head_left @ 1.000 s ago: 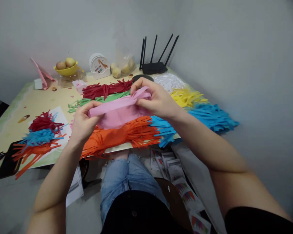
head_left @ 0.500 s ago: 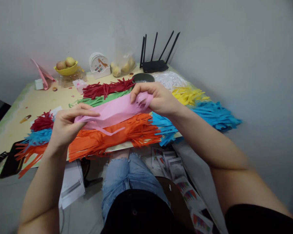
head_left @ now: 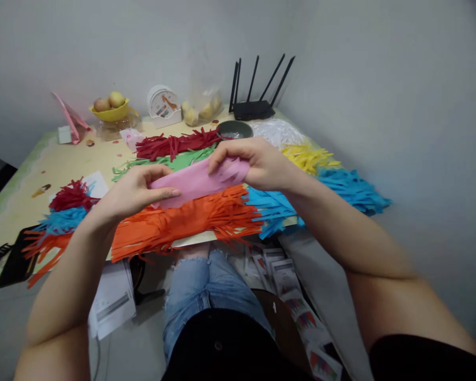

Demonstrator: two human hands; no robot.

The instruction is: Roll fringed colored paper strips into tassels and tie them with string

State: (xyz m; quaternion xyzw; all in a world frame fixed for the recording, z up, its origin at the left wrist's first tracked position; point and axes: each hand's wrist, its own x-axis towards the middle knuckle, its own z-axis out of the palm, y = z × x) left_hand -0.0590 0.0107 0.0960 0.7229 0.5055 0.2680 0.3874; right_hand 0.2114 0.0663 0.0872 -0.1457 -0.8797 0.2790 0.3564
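Pink fringed paper strip held in both hands above the surface.

Nearest, at the surface (head_left: 63, 159) edge, an orange fringe (head_left: 182, 222) of thin cut paper, a blue fringe (head_left: 273, 209) beside it. Above these, the pink paper strip (head_left: 198, 180), soft and matte, pinched at one end by the left hand (head_left: 137, 193), fingers narrow, and at its slit end by the right hand (head_left: 257, 161), fingers curled on it. Beyond, green fringe (head_left: 170, 159), dark red fringe (head_left: 178, 143). Farthest back, a yellow bowl (head_left: 110, 112) with round fruit, a black router (head_left: 254, 108).
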